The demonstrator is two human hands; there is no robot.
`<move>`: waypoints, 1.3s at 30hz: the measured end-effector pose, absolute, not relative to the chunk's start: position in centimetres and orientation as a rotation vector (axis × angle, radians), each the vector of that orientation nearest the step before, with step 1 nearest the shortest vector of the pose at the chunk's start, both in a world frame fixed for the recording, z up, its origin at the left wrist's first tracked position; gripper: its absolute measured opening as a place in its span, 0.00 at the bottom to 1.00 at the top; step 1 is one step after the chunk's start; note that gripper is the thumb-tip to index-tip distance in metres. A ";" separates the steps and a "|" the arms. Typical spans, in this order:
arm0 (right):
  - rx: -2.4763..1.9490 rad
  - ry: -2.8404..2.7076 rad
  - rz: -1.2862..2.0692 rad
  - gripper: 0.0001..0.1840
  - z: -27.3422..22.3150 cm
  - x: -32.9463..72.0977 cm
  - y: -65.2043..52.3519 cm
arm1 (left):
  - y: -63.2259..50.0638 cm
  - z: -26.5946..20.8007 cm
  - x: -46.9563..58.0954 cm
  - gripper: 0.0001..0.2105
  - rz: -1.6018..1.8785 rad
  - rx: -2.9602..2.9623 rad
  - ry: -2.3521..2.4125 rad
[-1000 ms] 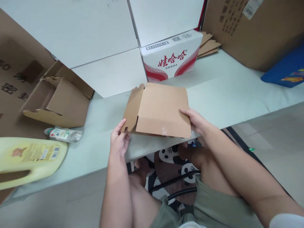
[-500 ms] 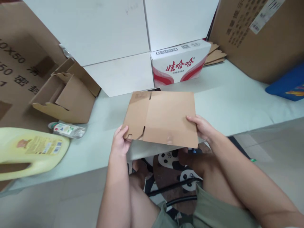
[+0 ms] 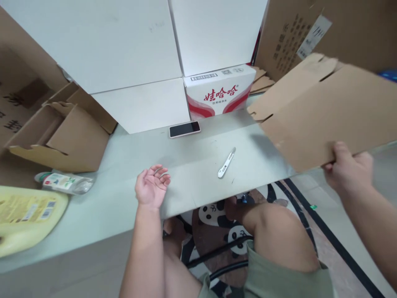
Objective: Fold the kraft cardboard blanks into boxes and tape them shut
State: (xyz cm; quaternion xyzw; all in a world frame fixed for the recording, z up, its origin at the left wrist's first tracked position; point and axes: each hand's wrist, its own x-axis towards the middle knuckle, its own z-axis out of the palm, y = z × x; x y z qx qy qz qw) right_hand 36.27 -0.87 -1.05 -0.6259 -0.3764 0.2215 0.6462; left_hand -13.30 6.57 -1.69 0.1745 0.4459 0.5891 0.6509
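Note:
A flat, folded cardboard box (image 3: 328, 111) is raised over the right side of the table. My right hand (image 3: 350, 169) grips its lower edge, thumb on the near face and fingers behind. Palm up, my left hand (image 3: 152, 186) rests at the table's front part with its fingers loosely curled apart and nothing in them. Between the hands a white utility knife (image 3: 226, 162) lies on the pale green table (image 3: 192, 174). Farther back, a phone (image 3: 185, 129) lies with its dark screen up.
White boxes (image 3: 136, 45) and a red-and-white water carton (image 3: 221, 92) line the back. To the left are an opened cardboard box (image 3: 77, 136), a clear bottle (image 3: 68, 183) and a yellow jug (image 3: 31, 219). A big carton (image 3: 350, 37) stands at the back right.
My right hand has swung the folded cardboard box to the right and up, turning it. My left hand has let go of it. The phone and utility knife have come into full sight.

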 end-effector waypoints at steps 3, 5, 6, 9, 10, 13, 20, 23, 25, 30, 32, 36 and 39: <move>-1.560 -0.715 0.161 0.09 1.1 38.9 4.1 | 6.9 -2.0 -13.1 0.14 1.330 0.402 1.015; -1.588 -0.784 0.206 0.08 3.1 39.3 8.8 | 7.1 -2.3 -13.0 0.14 1.329 0.411 1.013; -1.562 -0.790 0.241 0.07 4.0 39.1 11.1 | 7.2 -2.4 -13.0 0.14 1.335 0.417 1.011; -1.536 -0.785 0.510 0.15 4.6 36.9 15.3 | 7.5 -2.6 -12.9 0.12 1.367 0.418 1.004; -1.544 -0.840 0.600 0.17 4.0 35.8 15.5 | 7.6 -2.6 -12.9 0.12 1.378 0.418 0.999; -1.621 -1.077 0.804 0.19 0.7 32.4 13.4 | 7.9 -2.6 -12.9 0.12 1.390 0.427 0.977; -1.815 -1.984 0.838 0.25 -3.9 24.3 8.0 | 7.3 -1.9 -12.8 0.13 1.381 0.425 0.943; -1.928 -2.237 0.749 0.26 -3.5 20.6 7.7 | 6.6 -1.7 -13.4 0.13 1.415 0.404 0.922; -1.994 -2.300 0.688 0.23 -3.3 18.8 7.8 | 6.1 -1.5 -14.0 0.12 1.445 0.389 0.904; -1.973 -2.343 0.570 0.14 -3.1 17.3 7.6 | 4.7 -1.2 -16.0 0.11 1.486 0.365 0.839; -1.908 -2.253 0.603 0.10 -3.3 17.0 7.7 | 4.3 -1.1 -16.8 0.11 1.510 0.365 0.806; -1.655 -1.858 0.988 0.20 -3.2 13.6 8.6 | 3.8 -0.9 -18.5 0.11 1.560 0.336 0.750; -1.428 -1.816 1.191 0.23 -2.4 8.0 10.3 | 3.6 -0.9 -19.7 0.11 1.601 0.316 0.714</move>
